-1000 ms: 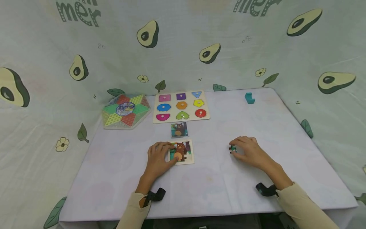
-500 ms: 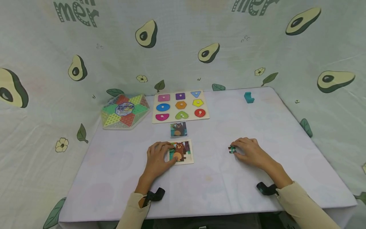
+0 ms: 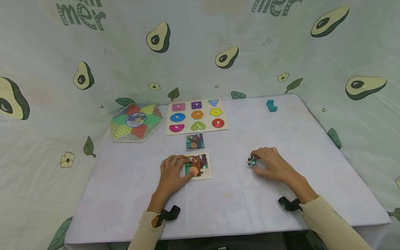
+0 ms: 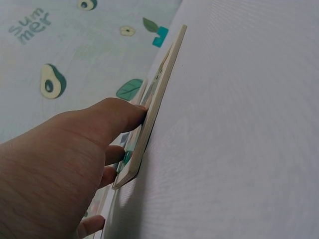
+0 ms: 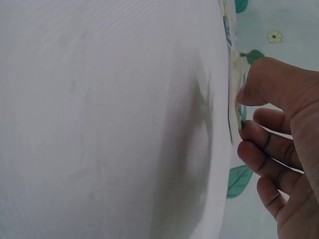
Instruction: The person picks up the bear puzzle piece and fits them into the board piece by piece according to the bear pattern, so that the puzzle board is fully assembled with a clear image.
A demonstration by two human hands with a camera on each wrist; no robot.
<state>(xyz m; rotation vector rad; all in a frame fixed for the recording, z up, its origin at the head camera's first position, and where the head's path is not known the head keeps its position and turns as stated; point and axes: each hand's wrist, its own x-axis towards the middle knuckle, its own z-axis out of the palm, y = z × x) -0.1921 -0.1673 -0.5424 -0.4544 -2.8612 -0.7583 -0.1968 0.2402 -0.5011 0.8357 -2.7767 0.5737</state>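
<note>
A small wooden jigsaw board (image 3: 209,170) with a brown bear picture lies on the table. Its lower right corner shows a pale gap among the pieces. My left hand (image 3: 172,175) rests on the board's left side, the thumb near the bottom edge and a fingertip toward the top; in the left wrist view the thumb presses on its face close to the edge. To the right, my right hand (image 3: 272,165) pinches a green and brown jigsaw piece (image 3: 251,161) between thumb and fingers. In the right wrist view that piece shows nearly edge-on, partly covered by the fingertips.
A matching bear picture card (image 3: 195,141) lies just behind the jigsaw board. Farther back are a wooden shape board (image 3: 190,122) with coloured knobbed shapes and a hexagonal pack (image 3: 136,123) of patterned triangles. A teal block (image 3: 271,106) sits at the back right of the white-covered table (image 3: 234,215).
My right hand has shifted slightly left and away from me with the jigsaw piece, which has turned a little in the fingers. My left hand stays on the board.
</note>
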